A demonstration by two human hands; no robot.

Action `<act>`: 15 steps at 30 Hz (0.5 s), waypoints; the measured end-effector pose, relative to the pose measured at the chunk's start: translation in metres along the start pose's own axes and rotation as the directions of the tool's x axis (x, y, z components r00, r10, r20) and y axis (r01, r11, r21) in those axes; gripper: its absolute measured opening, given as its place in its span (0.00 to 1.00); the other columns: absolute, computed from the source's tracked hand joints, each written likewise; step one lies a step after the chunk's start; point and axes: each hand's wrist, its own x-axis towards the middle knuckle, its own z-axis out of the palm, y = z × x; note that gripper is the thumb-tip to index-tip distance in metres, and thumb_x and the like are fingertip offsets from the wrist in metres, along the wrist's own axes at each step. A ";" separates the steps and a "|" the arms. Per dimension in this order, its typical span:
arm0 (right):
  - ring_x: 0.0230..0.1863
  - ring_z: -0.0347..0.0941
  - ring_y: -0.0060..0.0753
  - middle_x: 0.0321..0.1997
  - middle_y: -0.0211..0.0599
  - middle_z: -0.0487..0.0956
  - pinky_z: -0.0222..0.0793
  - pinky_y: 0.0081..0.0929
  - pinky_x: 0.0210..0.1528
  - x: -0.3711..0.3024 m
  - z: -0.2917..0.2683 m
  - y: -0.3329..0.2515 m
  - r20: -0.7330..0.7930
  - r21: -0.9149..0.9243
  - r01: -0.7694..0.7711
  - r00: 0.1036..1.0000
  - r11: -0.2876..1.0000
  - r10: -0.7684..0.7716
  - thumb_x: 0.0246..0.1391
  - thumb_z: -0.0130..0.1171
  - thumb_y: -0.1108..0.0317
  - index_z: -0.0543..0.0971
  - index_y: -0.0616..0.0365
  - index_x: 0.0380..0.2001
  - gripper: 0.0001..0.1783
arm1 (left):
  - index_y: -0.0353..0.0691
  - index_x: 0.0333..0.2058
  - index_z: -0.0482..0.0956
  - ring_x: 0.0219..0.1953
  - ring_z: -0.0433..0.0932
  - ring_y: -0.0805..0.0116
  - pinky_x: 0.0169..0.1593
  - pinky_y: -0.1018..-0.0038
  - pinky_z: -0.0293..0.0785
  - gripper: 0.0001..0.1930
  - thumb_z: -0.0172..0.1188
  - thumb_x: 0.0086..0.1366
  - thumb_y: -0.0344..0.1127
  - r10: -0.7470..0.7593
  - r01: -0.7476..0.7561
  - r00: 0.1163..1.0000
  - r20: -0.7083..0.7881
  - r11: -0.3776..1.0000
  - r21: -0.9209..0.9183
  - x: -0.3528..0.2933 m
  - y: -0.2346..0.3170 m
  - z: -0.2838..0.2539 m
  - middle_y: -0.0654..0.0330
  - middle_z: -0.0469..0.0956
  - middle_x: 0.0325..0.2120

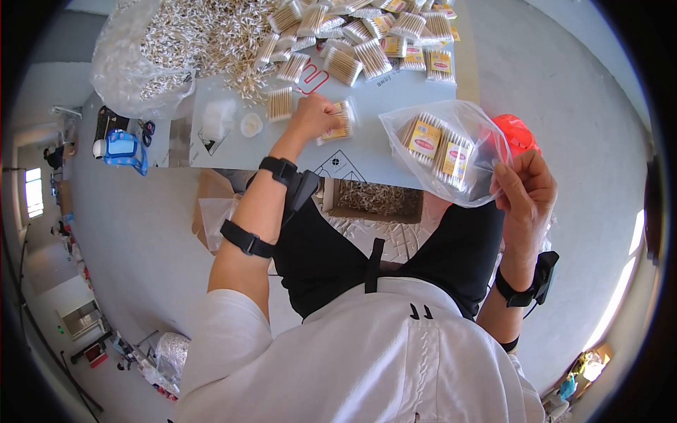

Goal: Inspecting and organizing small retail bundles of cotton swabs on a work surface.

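Observation:
My left hand (pixel 310 121) reaches over the table with its fingers closed on a small pack of cotton swabs (pixel 343 125) with a yellow label. Just left of that hand lies another swab pack (pixel 279 105), no label showing. At the table's right front edge, my right hand (pixel 527 185) pinches the rim of a clear plastic bag (pixel 482 130) between thumb and fingers. Inside the bag, labelled swab packs (pixel 426 139) lie side by side, seen through the film. The left fingertips are partly hidden.
Loose swabs (pixel 204 42) spill from a large plastic bag (pixel 116 77) at the far left. Several swab packs (pixel 370 58) are heaped at the back. A small round white container (pixel 251 125) and a blue pouch (pixel 124 149) sit left. Below, a cardboard box (pixel 412 206) holds swabs.

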 end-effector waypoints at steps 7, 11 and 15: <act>0.17 0.62 0.10 0.18 0.25 0.72 0.57 0.09 0.19 0.000 0.001 0.001 0.007 -0.003 0.016 1.000 1.000 -0.016 0.56 0.61 0.72 0.70 0.57 0.23 0.11 | 0.30 0.27 0.81 0.36 0.74 0.72 0.38 0.76 0.74 0.11 0.72 0.45 0.28 0.197 -0.214 0.919 -0.341 0.977 -0.013 -0.008 -0.020 0.020 0.60 0.73 0.39; 0.17 0.62 0.10 0.18 0.26 0.72 0.57 0.09 0.19 0.000 0.003 0.001 0.000 0.012 0.004 1.000 1.000 -0.004 0.56 0.61 0.73 0.70 0.57 0.23 0.11 | 0.41 0.25 0.82 0.43 0.74 0.58 0.48 0.66 0.71 0.13 0.75 0.39 0.37 0.259 -0.236 0.920 -0.294 0.965 0.112 -0.014 -0.019 0.020 0.61 0.76 0.42; 0.18 0.62 0.10 0.18 0.24 0.71 0.57 0.10 0.20 -0.001 0.003 -0.002 0.001 0.019 -0.014 1.000 1.000 0.014 0.55 0.61 0.74 0.70 0.57 0.23 0.11 | 0.40 0.22 0.79 0.39 0.75 0.57 0.42 0.64 0.72 0.14 0.75 0.38 0.36 0.453 -0.396 0.833 -0.318 0.889 0.229 -0.025 -0.004 0.020 0.59 0.75 0.37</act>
